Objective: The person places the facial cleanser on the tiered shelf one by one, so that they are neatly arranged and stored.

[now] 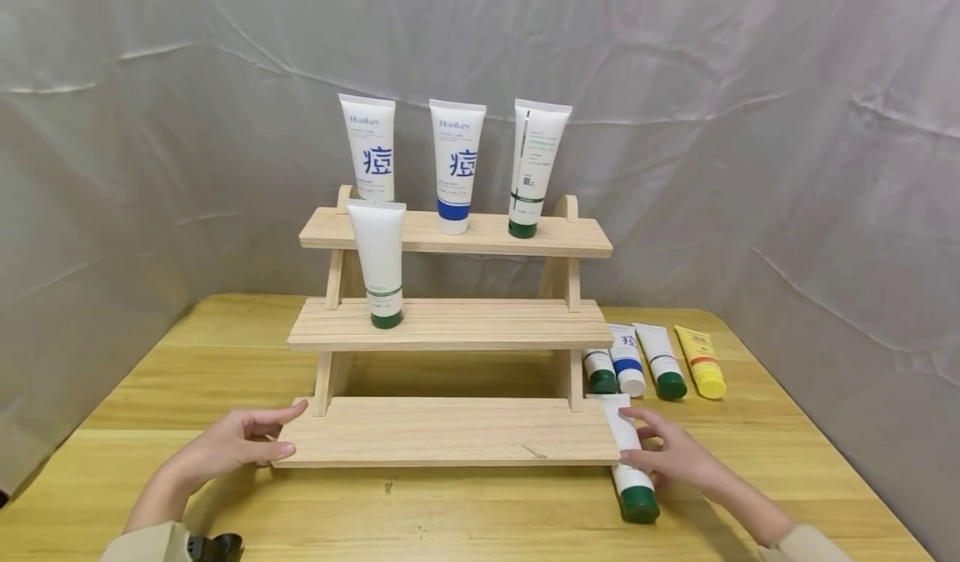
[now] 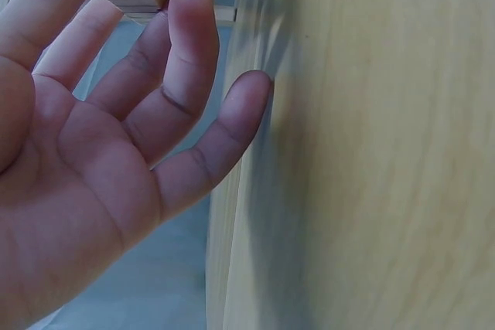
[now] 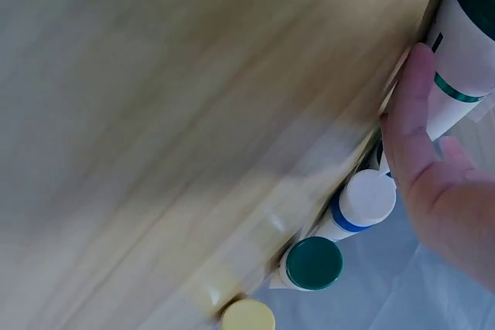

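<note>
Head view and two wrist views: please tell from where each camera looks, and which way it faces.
Head: worn on the head, facing forward and down at the wooden shelf; the left hand, right hand and sleeves show.
Left wrist: worn on that wrist, facing along the left hand to the shelf's end, with tabletop beside; only this hand shows.
Right wrist: worn on that wrist, facing across the tabletop towards the green-capped tube; only the right hand shows.
Head and right wrist views share the right hand and yellow cap.

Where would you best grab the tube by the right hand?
Probably around the tube just above its green cap, from the right, where the right hand is: that end juts past the front of the shelf, which sits close on its left.
</note>
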`<state>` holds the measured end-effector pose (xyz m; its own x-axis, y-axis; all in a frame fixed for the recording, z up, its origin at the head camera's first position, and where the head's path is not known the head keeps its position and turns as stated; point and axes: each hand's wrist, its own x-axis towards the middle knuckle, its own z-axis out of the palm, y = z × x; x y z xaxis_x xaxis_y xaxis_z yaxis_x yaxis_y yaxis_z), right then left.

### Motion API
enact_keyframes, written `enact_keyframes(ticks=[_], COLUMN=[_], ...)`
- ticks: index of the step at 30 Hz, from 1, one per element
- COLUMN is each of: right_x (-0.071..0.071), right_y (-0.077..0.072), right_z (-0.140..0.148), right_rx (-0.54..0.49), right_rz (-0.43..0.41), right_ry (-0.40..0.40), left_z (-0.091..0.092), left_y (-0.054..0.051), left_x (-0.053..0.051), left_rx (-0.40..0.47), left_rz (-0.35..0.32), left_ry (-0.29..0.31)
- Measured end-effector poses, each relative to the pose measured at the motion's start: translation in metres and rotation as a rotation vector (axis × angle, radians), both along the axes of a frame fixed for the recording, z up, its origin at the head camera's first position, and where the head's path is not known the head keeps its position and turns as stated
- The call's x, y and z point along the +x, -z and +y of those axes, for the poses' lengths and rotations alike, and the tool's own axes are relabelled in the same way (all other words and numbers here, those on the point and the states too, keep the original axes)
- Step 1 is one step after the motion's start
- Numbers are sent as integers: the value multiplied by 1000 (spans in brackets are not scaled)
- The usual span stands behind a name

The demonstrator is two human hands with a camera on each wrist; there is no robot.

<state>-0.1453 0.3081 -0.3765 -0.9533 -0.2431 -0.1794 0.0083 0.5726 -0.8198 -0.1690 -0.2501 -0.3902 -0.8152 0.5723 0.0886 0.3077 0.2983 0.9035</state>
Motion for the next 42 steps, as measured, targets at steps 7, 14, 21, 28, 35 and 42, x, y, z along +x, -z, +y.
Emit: enact_keyframes(ticks=[7, 14, 21, 28, 35, 42], right_x=[2, 2, 2, 4, 8, 11], right_y=[0, 0, -1, -2, -3, -9], right_z=[-3, -6, -7, -4, 2, 6], right_rx=[-34, -23, 0, -3, -35, -50], right_rz=[-41, -75, -69, -63, -78, -97], right_ry=[13, 9, 30, 15, 67, 92], left_z=[0, 0, 0, 0, 0, 0], left_y=[0, 0, -1, -1, -1, -1], left_x=[0, 0, 1, 0, 1, 1], left_rx=[1, -2, -4, -3, -10, -4], left_rz=[-1, -8, -18, -27, -21, -20], left_ry=[10, 4, -2, -8, -6, -5])
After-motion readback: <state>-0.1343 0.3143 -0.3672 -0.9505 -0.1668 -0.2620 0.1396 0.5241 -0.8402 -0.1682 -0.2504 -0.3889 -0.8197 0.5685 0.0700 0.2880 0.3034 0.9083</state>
